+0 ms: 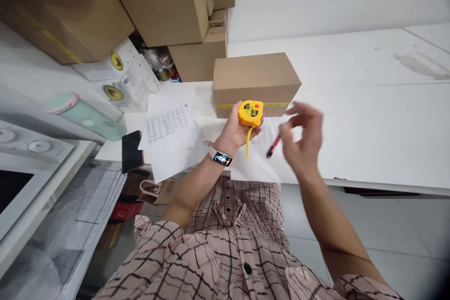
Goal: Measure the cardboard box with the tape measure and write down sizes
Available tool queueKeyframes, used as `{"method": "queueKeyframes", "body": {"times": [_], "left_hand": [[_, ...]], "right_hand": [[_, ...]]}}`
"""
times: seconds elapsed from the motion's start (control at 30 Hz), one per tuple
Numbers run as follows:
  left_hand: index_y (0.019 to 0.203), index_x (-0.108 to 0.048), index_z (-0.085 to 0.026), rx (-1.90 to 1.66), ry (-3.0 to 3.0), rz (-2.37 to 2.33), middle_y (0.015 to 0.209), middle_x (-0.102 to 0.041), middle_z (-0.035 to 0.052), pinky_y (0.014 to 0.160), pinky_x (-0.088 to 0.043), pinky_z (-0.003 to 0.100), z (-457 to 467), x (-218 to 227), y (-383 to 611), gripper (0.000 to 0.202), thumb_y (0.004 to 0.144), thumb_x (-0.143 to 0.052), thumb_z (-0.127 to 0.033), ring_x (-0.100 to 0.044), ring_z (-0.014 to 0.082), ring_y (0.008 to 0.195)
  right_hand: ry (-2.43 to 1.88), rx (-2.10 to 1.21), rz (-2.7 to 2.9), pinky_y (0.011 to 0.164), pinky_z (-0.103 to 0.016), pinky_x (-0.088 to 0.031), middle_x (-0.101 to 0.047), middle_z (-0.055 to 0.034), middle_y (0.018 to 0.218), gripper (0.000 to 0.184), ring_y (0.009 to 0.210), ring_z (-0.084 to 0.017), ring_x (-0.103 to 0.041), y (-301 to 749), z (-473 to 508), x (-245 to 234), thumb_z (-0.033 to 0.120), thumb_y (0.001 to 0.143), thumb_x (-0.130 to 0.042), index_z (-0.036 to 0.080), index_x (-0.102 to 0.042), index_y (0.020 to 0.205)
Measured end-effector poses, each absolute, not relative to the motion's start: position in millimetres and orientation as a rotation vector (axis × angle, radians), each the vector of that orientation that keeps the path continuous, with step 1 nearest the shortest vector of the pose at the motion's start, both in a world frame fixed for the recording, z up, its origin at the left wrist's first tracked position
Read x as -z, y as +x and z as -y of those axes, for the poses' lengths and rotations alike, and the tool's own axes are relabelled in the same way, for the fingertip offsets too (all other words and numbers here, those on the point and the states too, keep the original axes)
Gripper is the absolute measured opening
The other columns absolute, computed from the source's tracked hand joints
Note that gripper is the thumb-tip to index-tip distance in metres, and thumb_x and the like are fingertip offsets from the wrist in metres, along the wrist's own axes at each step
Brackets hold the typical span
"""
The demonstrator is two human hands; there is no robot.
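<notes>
My left hand (233,127) is closed around a yellow tape measure (250,113) with a red button, held above the table's front part. A yellow strap (248,143) hangs down from its case. Off to the right, my right hand (305,138) is raised with bent fingers, somewhat blurred; thumb and fingers look apart, and I see nothing between them. Just behind the tape measure stands a closed cardboard box (255,72) with yellow tape along its lower side. A red marker (273,146) with a black end lies on a printed sheet (258,164) between my hands.
More printed sheets (176,154) lie on the white table (369,140) at left. A dark phone (132,151) and a mint-green bottle (87,115) are beside them. Large cardboard boxes (161,4) are stacked at the back left, above white boxes (130,79) with avocado pictures.
</notes>
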State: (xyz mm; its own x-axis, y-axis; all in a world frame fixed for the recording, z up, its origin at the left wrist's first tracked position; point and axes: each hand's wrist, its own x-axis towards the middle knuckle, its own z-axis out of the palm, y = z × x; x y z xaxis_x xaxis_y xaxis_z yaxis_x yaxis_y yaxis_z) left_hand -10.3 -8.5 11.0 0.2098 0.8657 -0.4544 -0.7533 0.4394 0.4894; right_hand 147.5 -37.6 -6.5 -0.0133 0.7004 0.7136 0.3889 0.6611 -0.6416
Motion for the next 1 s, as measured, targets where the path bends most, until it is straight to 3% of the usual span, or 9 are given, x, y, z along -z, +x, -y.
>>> {"method": "queueKeyframes", "body": {"times": [0.1, 0.2, 0.3, 0.4, 0.57, 0.7, 0.8, 0.9, 1.0], "left_hand": [[0.098, -0.067, -0.012, -1.12, 0.217, -0.741, 0.079, -0.068, 0.0098, 0.054, -0.046, 0.021, 4, -17, -13, 0.048, 0.098, -0.045, -0.054, -0.063, 0.0151, 0.066], [0.097, -0.067, -0.013, -1.08, 0.332, -0.763, 0.078, -0.068, 0.0088, 0.051, -0.045, 0.021, -3, -25, -16, 0.048, 0.098, -0.046, -0.056, -0.064, 0.0148, 0.064], [0.095, -0.068, -0.015, -1.013, 0.561, -0.812, 0.076, -0.068, 0.0066, 0.046, -0.041, 0.021, -14, -38, -24, 0.041, 0.096, -0.054, -0.054, -0.064, 0.0143, 0.06], [0.094, -0.068, -0.016, -1.035, 0.809, -0.862, 0.078, -0.07, 0.004, 0.044, -0.039, 0.02, -27, -57, -39, 0.033, 0.093, -0.063, -0.049, -0.063, 0.0123, 0.057], [0.096, -0.068, -0.018, -1.085, 1.08, -0.935, 0.079, -0.072, 0.003, 0.041, -0.037, 0.019, -53, -87, -63, 0.038, 0.087, -0.07, -0.055, -0.064, 0.0117, 0.055], [0.096, -0.068, -0.017, -0.975, 1.172, -0.965, 0.082, -0.074, 0.0047, 0.043, -0.042, 0.02, -71, -97, -73, 0.04, 0.086, -0.07, -0.056, -0.066, 0.0126, 0.054], [0.094, -0.067, -0.016, -0.935, 1.201, -0.974, 0.078, -0.073, 0.0061, 0.041, -0.042, 0.02, -86, -99, -78, 0.041, 0.086, -0.07, -0.056, -0.065, 0.0135, 0.053], [0.096, -0.069, -0.015, -0.929, 1.222, -0.999, 0.08, -0.074, 0.0068, 0.04, -0.041, 0.021, -101, -102, -91, 0.038, 0.084, -0.072, -0.051, -0.066, 0.0146, 0.056], [0.098, -0.071, -0.014, -0.993, 1.199, -1.135, 0.086, -0.075, 0.007, 0.043, -0.042, 0.021, -113, -105, -121, 0.034, 0.08, -0.076, -0.043, -0.066, 0.0147, 0.061]], "right_hand": [[-1.121, -0.386, 1.487, 0.078, -0.039, -0.053, -0.066, -0.007, 0.11, 0.041, 0.093, -0.021, -0.064, 163, -13, -11, 0.056, 0.101, -0.042, 0.027, -0.059, 0.126], [-1.162, -0.709, 1.564, 0.074, -0.036, -0.055, -0.071, -0.0072, 0.095, 0.051, 0.085, -0.02, -0.067, 158, -52, -29, 0.063, 0.1, -0.039, 0.023, -0.066, 0.114], [-1.134, -0.985, 1.632, 0.066, -0.031, -0.054, -0.07, -0.0061, 0.079, 0.049, 0.073, -0.017, -0.065, 146, -69, -47, 0.066, 0.092, -0.057, 0.018, -0.071, 0.093], [-1.102, -1.076, 1.675, 0.064, -0.026, -0.052, -0.069, -0.0037, 0.074, 0.042, 0.069, -0.014, -0.063, 139, -73, -63, 0.058, 0.081, -0.075, 0.017, -0.07, 0.077], [-0.993, -1.32, 1.584, 0.066, -0.023, -0.053, -0.073, -0.0057, 0.082, 0.038, 0.074, -0.012, -0.065, 134, -85, -77, 0.055, 0.087, -0.072, 0.017, -0.074, 0.082], [-0.979, -1.559, 1.413, 0.061, -0.022, -0.053, -0.069, -0.0056, 0.07, 0.034, 0.064, -0.011, -0.061, 127, -97, -81, 0.047, 0.09, -0.071, 0.014, -0.075, 0.081], [-0.954, -1.647, 1.334, 0.054, -0.021, -0.049, -0.062, -0.0017, 0.064, 0.031, 0.057, -0.009, -0.054, 122, -107, -82, 0.043, 0.084, -0.079, 0.014, -0.072, 0.076], [-0.902, -1.625, 1.252, 0.047, -0.02, -0.038, -0.052, 0.0032, 0.059, 0.028, 0.051, -0.006, -0.042, 124, -127, -83, 0.034, 0.077, -0.085, 0.016, -0.065, 0.07], [-1.004, -1.397, 1.133, 0.048, -0.021, -0.033, -0.045, 0.0055, 0.057, 0.029, 0.051, -0.005, -0.036, 143, -156, -81, 0.021, 0.081, -0.078, 0.017, -0.055, 0.065]]}}
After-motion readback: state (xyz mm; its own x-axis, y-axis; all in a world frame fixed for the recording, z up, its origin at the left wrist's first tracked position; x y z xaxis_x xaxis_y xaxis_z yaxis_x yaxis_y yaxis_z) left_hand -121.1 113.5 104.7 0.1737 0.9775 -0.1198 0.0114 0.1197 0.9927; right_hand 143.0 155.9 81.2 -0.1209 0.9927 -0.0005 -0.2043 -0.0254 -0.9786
